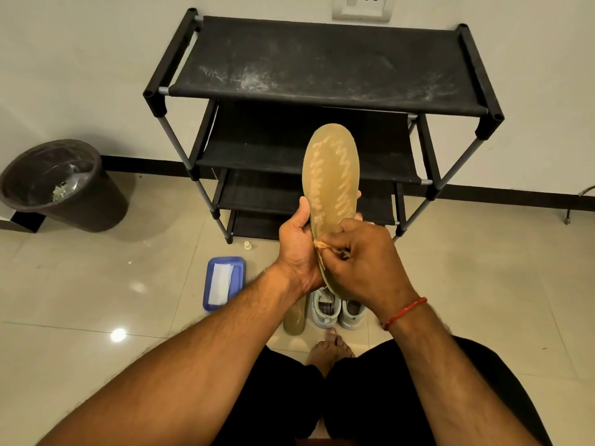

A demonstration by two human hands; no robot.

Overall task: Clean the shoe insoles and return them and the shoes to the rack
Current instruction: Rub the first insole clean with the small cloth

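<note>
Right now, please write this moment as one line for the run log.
step: wiping insole | left hand: holds insole | right hand: pinches crumpled cloth on it | floor: second insole, shoes

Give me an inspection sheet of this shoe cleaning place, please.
Surface: glossy tiled floor.
Job's things: insole held upright; second insole and pair of shoes side by side on the floor; rack, top shelf dusty.
Clutter: blue tray holding a white sheet; small white cap near the rack's foot; bin with scraps inside.
Hands: left hand grips the insole's edge; right hand pinches a tan cloth against its lower part.
Cables: thin hose or cable by the right wall, unclear which.
Surroundings: white wall, socket above the rack.
</note>
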